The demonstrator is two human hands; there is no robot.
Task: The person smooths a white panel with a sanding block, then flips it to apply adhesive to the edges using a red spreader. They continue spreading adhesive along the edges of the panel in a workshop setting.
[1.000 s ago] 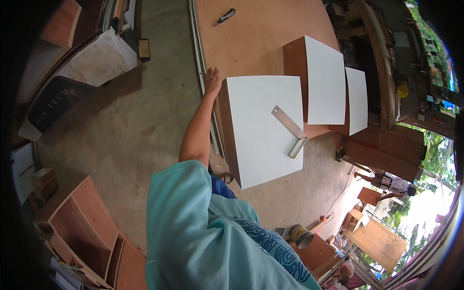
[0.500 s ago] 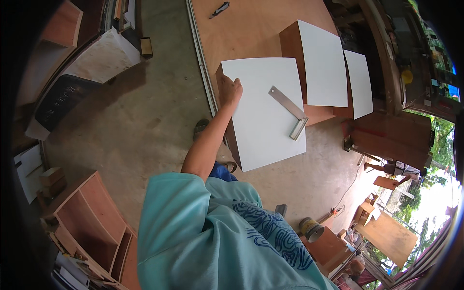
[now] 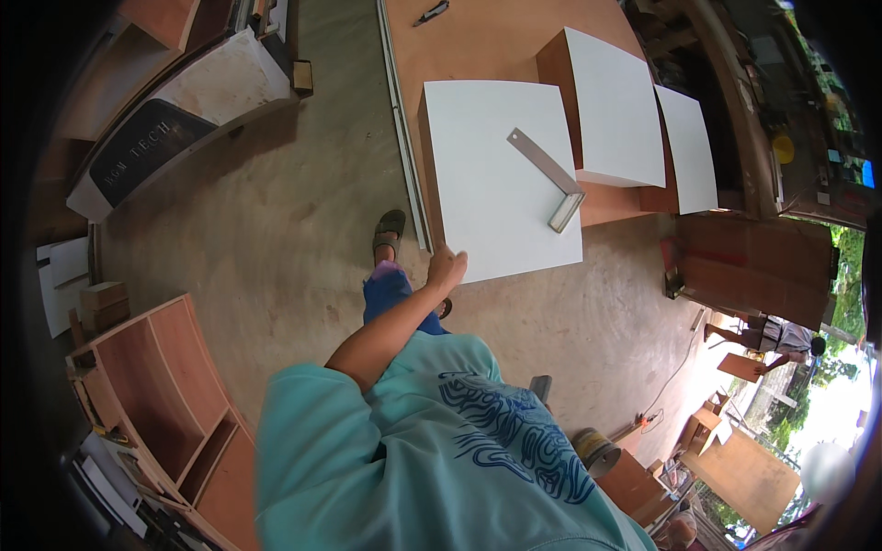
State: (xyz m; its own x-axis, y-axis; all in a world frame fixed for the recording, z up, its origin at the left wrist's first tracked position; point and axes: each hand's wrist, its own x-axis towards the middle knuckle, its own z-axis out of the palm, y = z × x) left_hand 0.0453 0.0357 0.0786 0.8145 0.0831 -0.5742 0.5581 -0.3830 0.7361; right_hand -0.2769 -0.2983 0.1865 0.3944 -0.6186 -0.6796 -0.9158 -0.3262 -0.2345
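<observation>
Our left hand [image 3: 447, 268] has moved nearer us, to the near-left corner of the white-topped box [image 3: 487, 188], curled, though we cannot tell whether it pinches, with the box's long axis stretching ahead, rightward of it.

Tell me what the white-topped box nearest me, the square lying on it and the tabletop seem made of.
White-topped box: probably plywood, smooth white laminate or paint on top; its side looks reddish-brown, like bare wood.
Square: likely satin metal, given its grey colour and dull sheen.
Tabletop: perhaps plywood; its brown surface looks faintly mottled.
</observation>
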